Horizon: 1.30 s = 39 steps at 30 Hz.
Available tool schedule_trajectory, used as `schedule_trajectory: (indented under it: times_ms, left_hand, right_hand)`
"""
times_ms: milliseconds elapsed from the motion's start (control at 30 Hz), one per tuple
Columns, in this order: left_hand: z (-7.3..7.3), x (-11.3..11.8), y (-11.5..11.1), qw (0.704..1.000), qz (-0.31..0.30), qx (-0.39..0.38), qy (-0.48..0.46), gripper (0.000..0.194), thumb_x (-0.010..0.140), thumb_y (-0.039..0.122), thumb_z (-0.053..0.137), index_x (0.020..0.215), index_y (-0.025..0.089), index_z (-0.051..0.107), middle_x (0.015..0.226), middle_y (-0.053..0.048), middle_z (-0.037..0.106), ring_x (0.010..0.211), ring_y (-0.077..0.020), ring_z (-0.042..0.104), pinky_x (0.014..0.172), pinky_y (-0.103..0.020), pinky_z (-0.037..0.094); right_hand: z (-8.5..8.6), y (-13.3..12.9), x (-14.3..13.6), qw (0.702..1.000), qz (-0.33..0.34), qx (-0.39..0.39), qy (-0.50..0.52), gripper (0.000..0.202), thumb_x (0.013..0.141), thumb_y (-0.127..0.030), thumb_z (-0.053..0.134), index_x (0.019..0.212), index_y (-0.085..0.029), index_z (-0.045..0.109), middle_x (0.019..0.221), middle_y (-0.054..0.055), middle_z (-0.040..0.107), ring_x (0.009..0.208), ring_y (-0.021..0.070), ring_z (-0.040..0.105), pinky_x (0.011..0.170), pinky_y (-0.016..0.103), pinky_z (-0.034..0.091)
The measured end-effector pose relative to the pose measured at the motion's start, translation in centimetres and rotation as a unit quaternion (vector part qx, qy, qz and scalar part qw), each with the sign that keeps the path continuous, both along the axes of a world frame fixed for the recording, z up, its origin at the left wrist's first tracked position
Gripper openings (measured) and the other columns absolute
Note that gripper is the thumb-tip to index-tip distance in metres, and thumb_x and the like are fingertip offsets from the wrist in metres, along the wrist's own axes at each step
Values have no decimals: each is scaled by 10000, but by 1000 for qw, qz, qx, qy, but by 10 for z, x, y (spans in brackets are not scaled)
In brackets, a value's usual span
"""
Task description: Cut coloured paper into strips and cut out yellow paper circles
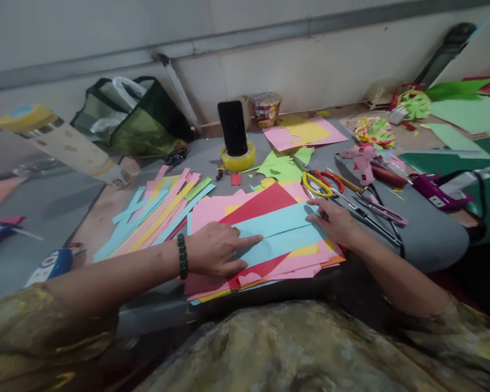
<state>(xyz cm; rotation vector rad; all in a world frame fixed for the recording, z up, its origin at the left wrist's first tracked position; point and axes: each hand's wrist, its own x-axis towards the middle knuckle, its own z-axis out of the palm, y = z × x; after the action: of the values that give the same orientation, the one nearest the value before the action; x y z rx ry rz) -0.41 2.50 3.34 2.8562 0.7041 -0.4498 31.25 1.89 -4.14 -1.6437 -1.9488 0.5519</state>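
Note:
A light blue paper [277, 238] with a lengthwise fold or edge across its middle lies on a red sheet [265, 202], over a stack of pink, yellow and other coloured papers. My left hand [218, 249], a green bead bracelet at its wrist, rests on the blue paper's left part with the index finger stretched along the middle line and the thumb apart. At the paper's right end, my right hand [331, 220] pinches the edge between thumb and fingers. Cut paper strips [157, 212] in several colours lie to the left of the stack.
Behind the stack are yellow-handled scissors [318, 186], a phone [232, 129] propped on a tape roll [239, 158], and a noodle cup [266, 109]. A pink glue gun [362, 162] lies at the right. A bottle [71, 147] and a green bag [133, 122] stand at the left.

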Motion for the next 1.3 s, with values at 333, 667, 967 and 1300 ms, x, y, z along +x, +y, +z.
schedule_trajectory:
  times_ms: [333,667,967,1300]
  left_hand:
    - [-10,20,6,995,-78,-35,-47,680,953,536,454,1415,38,456,1162,-227,650,1017,-321,641,872,-396,504]
    - [-4,63,25,997,-58,-53,17,788,951,633,417,1553,131,338,831,-112,726,716,-262,689,603,-312,441]
    - [18,102,20,996,-76,10,53,648,894,666,536,1242,130,644,921,-144,710,749,-278,683,591,-331,456]
    - [-1,92,25,993,-107,-31,-41,615,923,624,514,1222,94,601,1021,-152,672,826,-257,663,694,-339,510]
  right_hand:
    - [2,0,-5,999,-14,-30,-3,318,815,-309,630,1119,-227,675,594,-40,544,551,164,499,579,275,428]
    - [2,2,-4,1000,-4,-25,-5,316,826,-282,644,1139,-239,659,676,-22,617,573,158,510,579,265,408]
    - [11,2,-6,998,-7,-63,-9,355,848,-246,624,1200,-200,623,669,-25,615,622,171,553,607,264,405]
    - [23,-8,-20,996,-18,-58,-68,632,784,-402,732,1325,-146,528,1245,185,662,1092,319,627,868,378,477]
